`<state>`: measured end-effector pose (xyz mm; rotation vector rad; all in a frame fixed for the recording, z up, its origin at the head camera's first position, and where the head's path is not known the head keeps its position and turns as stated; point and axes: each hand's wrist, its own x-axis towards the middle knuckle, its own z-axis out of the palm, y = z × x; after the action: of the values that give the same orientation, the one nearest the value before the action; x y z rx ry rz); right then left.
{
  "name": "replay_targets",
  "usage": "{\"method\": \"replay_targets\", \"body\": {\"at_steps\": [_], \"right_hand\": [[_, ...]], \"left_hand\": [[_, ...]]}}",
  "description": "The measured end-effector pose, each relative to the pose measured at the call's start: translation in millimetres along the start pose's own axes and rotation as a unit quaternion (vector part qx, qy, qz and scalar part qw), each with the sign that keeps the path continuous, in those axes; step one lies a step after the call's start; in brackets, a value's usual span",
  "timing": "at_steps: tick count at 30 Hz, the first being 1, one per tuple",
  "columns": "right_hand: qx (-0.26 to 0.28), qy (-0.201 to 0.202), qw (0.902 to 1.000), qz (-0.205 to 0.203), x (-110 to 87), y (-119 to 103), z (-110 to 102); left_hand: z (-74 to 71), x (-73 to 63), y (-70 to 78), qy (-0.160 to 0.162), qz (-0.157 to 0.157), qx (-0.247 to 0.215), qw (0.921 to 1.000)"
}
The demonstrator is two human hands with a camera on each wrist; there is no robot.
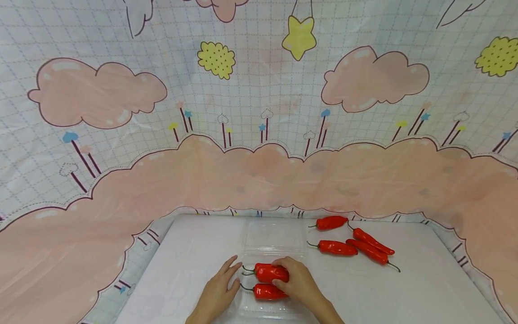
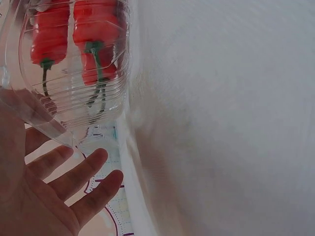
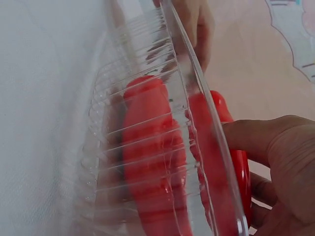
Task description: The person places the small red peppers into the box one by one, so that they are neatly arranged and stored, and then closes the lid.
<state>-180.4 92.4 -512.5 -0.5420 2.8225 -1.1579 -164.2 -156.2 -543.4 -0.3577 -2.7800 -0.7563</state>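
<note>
A clear plastic clamshell box [image 1: 263,309] lies opened out on the white table, its lid [image 1: 275,234] folded back to the far side. Red chili peppers lie in it with green stems to the left; the near one [image 1: 268,291] sits alone in front. My right hand [image 1: 301,280] grips the right part of a red chili pepper [image 1: 269,272] in the farther row, thumb on its near side. Two stems show there, so another pepper lies under or beside it. At the box's left edge my left hand [image 1: 218,288] stays spread, fingers fairly straight, near the stems.
Several more red chili peppers lie loose on the table at the right rear, among them one at the back [image 1: 332,222] and one before it [image 1: 337,248]. A printed cloth [image 1: 259,180] with clouds and stars rises behind the table.
</note>
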Motion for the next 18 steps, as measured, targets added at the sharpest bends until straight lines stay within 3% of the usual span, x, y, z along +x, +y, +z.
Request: {"method": "replay_targets", "body": {"at_steps": [18], "right_hand": [[-0.001,-0.019,0.9992,0.034,5.1,3.0,11.8]], "left_hand": [[1.1,-0.9,-1.3,-0.002,-0.006,-0.005,1.0]]}}
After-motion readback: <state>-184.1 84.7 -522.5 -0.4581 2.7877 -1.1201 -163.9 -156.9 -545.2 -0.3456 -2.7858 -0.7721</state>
